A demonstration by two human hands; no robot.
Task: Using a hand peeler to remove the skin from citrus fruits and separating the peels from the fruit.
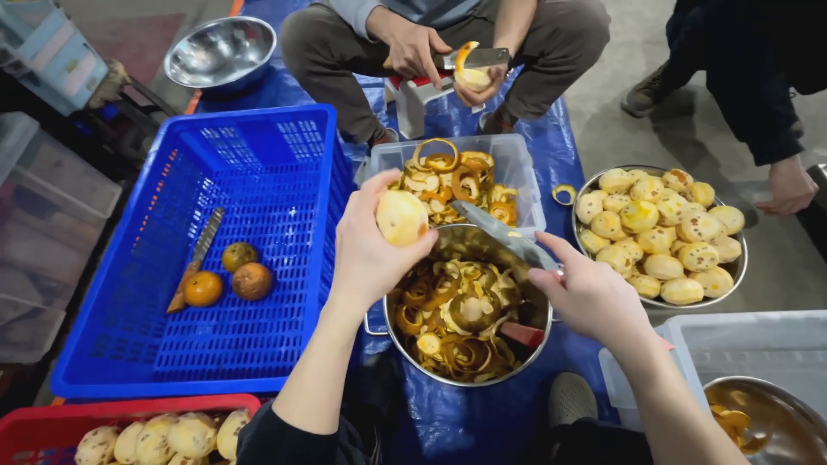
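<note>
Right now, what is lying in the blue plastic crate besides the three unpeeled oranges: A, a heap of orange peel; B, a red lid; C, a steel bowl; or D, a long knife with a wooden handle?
D: in the blue plastic crate a long knife with a wooden handle lies just left of the three unpeeled oranges; nothing else shows inside.

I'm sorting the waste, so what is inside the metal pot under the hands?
The metal pot holds curled orange peels. The left hand with its peeled fruit and the right hand cover parts; the pot's bottom is hidden.
</note>
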